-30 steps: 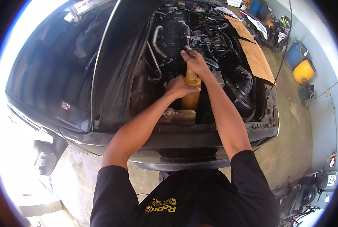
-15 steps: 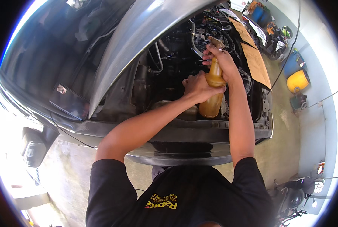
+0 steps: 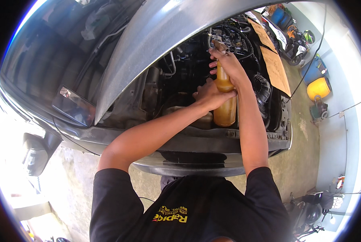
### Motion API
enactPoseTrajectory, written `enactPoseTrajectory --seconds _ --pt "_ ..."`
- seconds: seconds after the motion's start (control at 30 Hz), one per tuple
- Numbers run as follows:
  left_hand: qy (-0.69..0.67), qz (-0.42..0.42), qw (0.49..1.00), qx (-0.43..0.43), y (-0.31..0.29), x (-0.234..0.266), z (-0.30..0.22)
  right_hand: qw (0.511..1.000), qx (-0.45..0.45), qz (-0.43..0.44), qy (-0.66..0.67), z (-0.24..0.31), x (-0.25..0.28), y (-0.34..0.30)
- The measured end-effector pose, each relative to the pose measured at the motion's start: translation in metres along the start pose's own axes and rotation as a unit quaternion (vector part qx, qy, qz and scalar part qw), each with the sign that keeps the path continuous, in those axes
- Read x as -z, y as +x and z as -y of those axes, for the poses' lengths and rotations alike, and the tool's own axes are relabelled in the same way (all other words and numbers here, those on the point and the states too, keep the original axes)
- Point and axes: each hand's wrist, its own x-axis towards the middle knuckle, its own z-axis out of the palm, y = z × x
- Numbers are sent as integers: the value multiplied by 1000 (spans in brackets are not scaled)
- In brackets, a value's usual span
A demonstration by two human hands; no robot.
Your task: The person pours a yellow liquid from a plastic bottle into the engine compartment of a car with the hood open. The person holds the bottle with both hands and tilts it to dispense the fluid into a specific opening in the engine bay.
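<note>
Right now the left hand (image 3: 210,94) wraps around the middle of an amber bottle (image 3: 225,109) held upright over the engine bay (image 3: 180,76), while the right hand (image 3: 227,66) closes on the bottle's neck at twelve o'clock from the left hand, under the raised grey hood (image 3: 148,44).
</note>
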Motion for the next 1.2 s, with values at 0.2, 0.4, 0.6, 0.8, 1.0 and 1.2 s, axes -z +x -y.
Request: enactPoseTrajectory --seconds 0.2,0.4,0.6,0.8,1.0,1.2 --pt "2 6 1000 -2 -2 -2 -5 999 -21 32 -16 -2 12 7" --pt "22 12 999 -41 3 -1 -11 998 52 11 41 15 27 -20" --pt "49 16 995 -86 6 5 -15 982 116 122 87 8 68 -31" --pt "107 -7 991 -85 3 14 -28 986 125 97 48 11 92 -42" --pt "196 -80 973 -91 -2 31 -40 986 132 70 73 19 77 -46" --pt "178 -72 979 -65 2 37 -37 980 151 58 113 7 67 -35"
